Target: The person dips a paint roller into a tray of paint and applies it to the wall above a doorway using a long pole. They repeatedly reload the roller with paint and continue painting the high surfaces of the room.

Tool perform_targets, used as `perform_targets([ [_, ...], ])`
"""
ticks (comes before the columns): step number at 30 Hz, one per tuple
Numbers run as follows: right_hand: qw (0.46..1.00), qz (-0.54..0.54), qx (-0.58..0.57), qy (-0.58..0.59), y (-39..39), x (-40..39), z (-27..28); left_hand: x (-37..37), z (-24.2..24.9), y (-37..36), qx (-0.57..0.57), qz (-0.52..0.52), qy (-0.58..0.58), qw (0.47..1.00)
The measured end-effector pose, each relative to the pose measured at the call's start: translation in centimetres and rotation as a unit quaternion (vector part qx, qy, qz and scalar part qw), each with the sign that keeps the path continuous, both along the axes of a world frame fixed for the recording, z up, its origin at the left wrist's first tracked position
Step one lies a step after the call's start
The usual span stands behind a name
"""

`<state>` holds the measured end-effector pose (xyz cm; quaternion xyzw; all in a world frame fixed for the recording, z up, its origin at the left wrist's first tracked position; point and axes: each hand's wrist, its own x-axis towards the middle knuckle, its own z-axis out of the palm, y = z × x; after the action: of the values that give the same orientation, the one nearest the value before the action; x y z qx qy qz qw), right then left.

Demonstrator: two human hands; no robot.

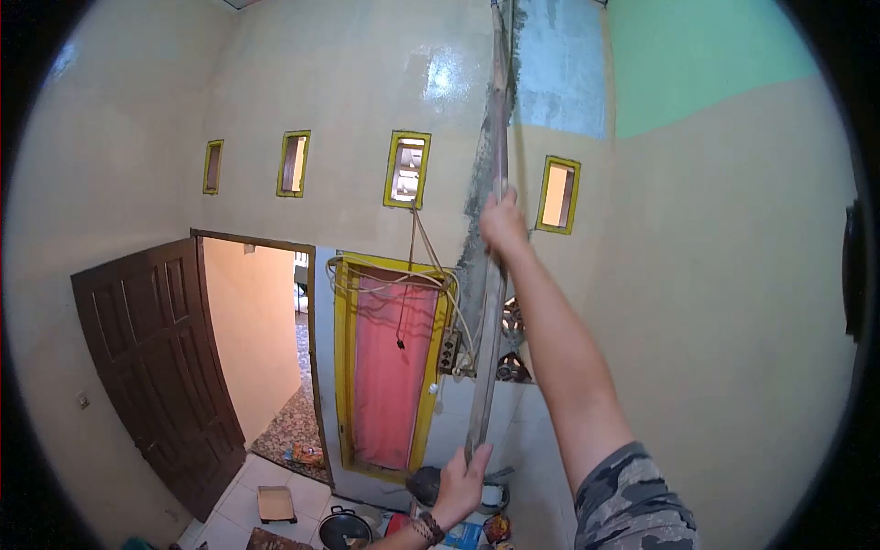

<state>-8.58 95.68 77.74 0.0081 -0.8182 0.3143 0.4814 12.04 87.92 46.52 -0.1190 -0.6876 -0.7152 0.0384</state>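
A long, thin pole rises steeply in front of me, and its upper end runs out of view at the top. My right hand is wrapped around it at about mid-height, with that arm stretched up. Lower down, my left hand grips the pole near its bottom end; a dark bracelet is on that wrist. Behind the pole runs a rough grey strip on the beige wall. A light blue patch lies to the right of the pole's upper part.
A brown door stands open at the left. A yellow-framed window has a pink curtain and looped cables. On the tiled floor are a black pan and a shallow box. Green paint covers the upper right wall.
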Motion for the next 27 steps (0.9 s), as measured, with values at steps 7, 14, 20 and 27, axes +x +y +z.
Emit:
perform_targets([
  [7,0.996,0.061,-0.067,-0.022,-1.1,-2.9,6.9,-4.4,5.1,-0.1,0.022,0.052,0.123,0.991],
  [14,0.995,0.041,-0.08,-0.052,-2.5,1.9,-16.1,1.2,-16.2,-2.2,-0.064,0.071,-0.021,0.995],
  [20,0.985,0.067,-0.106,-0.121,-7.6,10.8,-33.5,8.5,-34.1,-9.1,-0.1,0.145,0.127,0.976],
  [27,0.972,0.15,-0.158,-0.089,-10.8,12.5,-31.9,12.3,-37.8,-14.5,-0.084,0.061,0.003,0.995],
])
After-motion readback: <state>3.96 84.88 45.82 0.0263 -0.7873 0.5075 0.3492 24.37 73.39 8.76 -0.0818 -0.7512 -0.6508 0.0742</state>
